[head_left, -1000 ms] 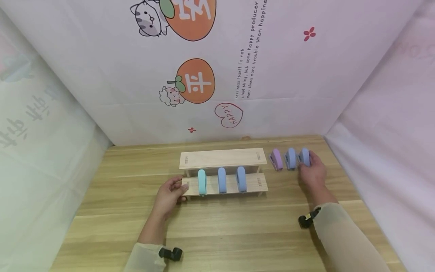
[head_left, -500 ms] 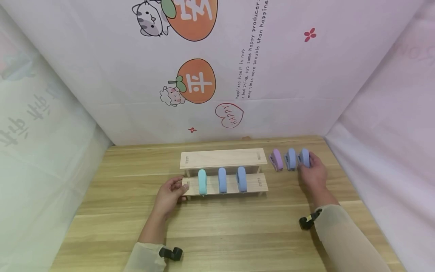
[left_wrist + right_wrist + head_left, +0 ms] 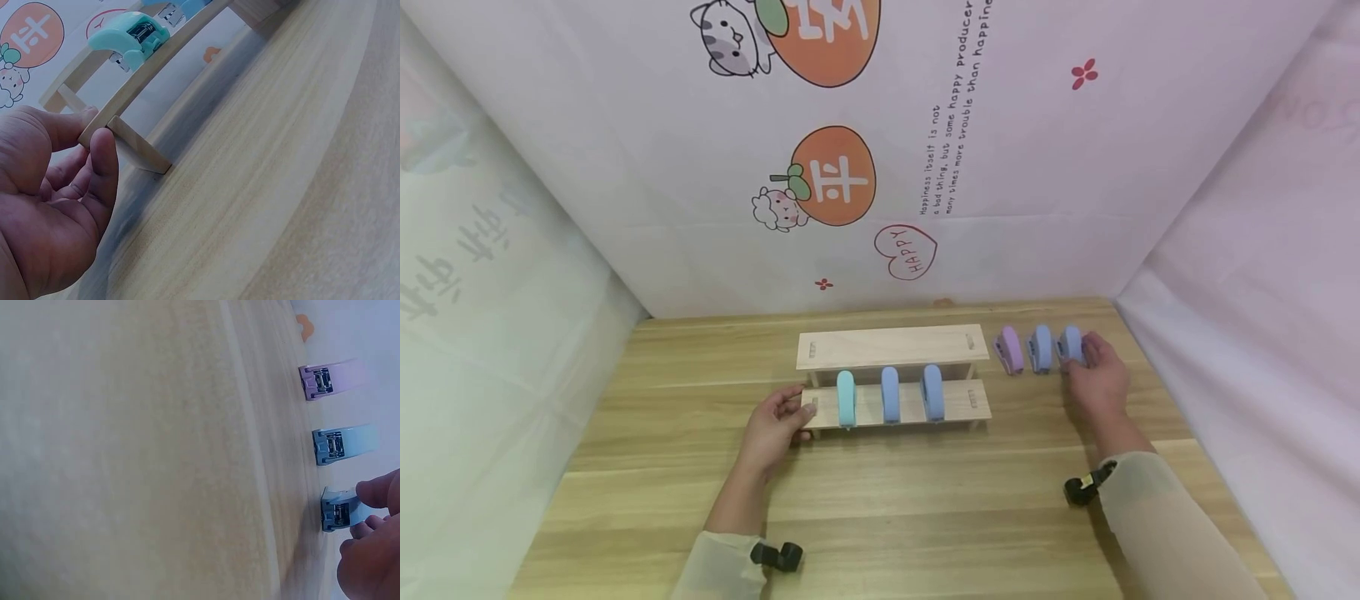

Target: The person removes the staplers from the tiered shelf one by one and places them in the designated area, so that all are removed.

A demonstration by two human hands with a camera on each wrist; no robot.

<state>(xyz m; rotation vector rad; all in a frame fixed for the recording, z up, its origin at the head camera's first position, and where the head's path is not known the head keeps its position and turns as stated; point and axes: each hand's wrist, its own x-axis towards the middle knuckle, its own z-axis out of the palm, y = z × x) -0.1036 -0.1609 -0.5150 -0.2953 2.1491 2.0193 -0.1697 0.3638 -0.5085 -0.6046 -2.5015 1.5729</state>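
Note:
My left hand [image 3: 772,429] pinches the left end of the lower board of a two-step wooden rack [image 3: 868,407], thumb on top and fingers underneath. On that lower step stand a teal mini stapler [image 3: 846,398] and two blue mini staplers [image 3: 891,395] [image 3: 933,393]. Right of the rack, on the table, a purple mini stapler [image 3: 1011,350] and a blue mini stapler [image 3: 1040,348] stand in a row. At the row's right end, the thumb and fingers of my right hand [image 3: 1099,379] lie around another blue mini stapler [image 3: 1069,342]; the right wrist view shows its base standing on the table.
The rack's upper step [image 3: 891,347] is bare wood. Behind the wooden table [image 3: 910,508] rises a printed white cloth [image 3: 1015,167], with further white cloth at both sides. Each wrist carries a small black camera [image 3: 778,557].
My right hand has shifted slightly to the right, its fingers still at the rightmost blue stapler. The left hand, the rack and the other staplers stay where they were.

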